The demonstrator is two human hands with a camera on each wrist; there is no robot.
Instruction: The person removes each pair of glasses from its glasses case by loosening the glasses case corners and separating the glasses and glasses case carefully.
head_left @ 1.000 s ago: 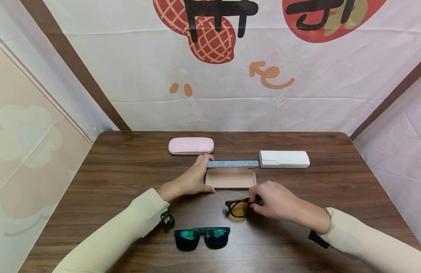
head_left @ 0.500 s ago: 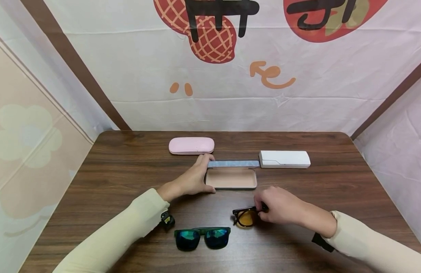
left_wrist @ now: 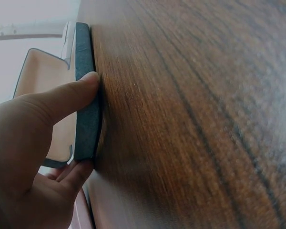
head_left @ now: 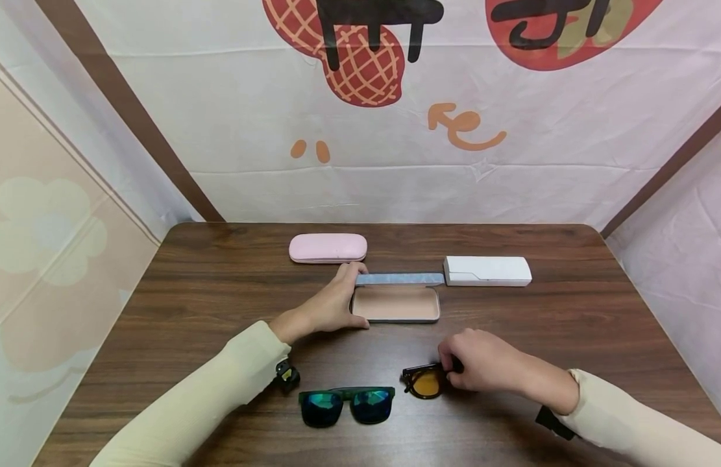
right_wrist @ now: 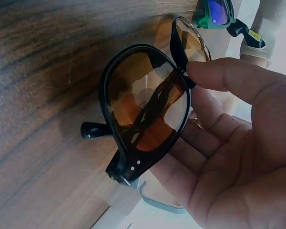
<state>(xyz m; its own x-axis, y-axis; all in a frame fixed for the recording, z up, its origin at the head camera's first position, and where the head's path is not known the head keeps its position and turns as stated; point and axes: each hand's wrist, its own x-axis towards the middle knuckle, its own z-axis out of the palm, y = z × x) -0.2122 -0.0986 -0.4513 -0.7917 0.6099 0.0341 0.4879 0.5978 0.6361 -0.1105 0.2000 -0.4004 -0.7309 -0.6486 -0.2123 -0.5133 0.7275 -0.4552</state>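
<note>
My left hand (head_left: 328, 303) grips the left end of an open eyeglass case (head_left: 396, 305), lying on the table with its beige lining showing and its bluish lid raised at the back. In the left wrist view the thumb presses the dark front wall of the case (left_wrist: 87, 126), and the other fingers lie around its end. My right hand (head_left: 483, 362) pinches a pair of glasses (head_left: 426, 383) with black frames and orange lenses, low over the table at front right. Right wrist view: thumb and fingers hold the glasses (right_wrist: 148, 100) near the bridge; the temples look folded.
Green-framed sunglasses (head_left: 346, 406) with mirrored lenses lie at the front, left of the orange-lensed glasses. Behind the open case are a closed pink case (head_left: 328, 248) and, to the right, a white case (head_left: 487, 271). A printed cloth (head_left: 267, 188) hangs beyond the table's back edge.
My right hand has moved toward me and slightly right with the orange-lensed glasses, away from the open case. The left hand has stayed on the case.
</note>
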